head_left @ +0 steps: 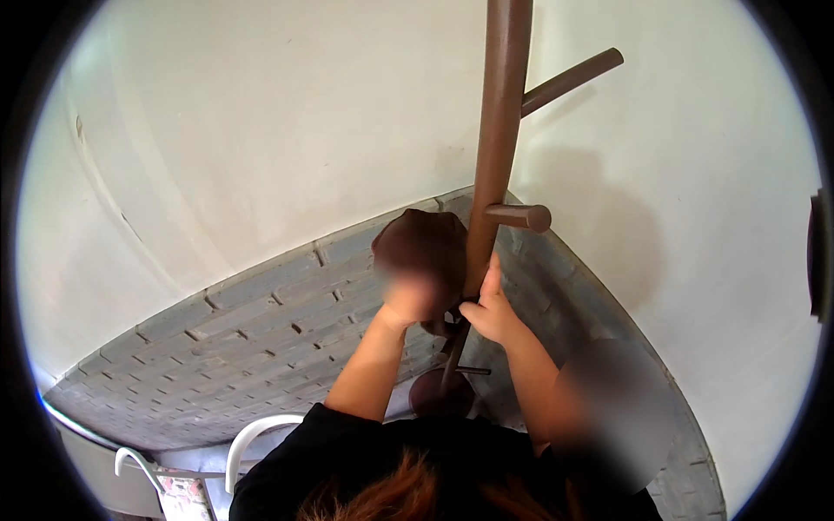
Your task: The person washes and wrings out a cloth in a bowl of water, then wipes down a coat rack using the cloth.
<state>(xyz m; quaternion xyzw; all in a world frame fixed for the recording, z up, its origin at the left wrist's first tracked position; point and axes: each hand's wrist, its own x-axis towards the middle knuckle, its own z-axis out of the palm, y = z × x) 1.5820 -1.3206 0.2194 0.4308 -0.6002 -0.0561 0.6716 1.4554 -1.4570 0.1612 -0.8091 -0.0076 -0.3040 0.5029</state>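
Note:
A brown coat rack [499,113] with a round pole and short pegs stands in the corner. Against the left side of its pole is a dark reddish-brown, soft-looking item [426,227], partly blurred; I cannot tell its exact kind. My left hand [412,302] is closed on the near side of this item, its fingers smeared by blur. Just right of it, my right hand [492,313] grips the lower pole, thumb to the left and a finger stretched up along it. Part of the pole is hidden behind the hands and the item.
One peg [519,215] juts out just above my right hand, another peg [573,82] higher up. The rack's round base [441,393] rests below. Grey brick-patterned cladding [252,334] lines the lower wall. A white curved chair arm [252,438] is at lower left.

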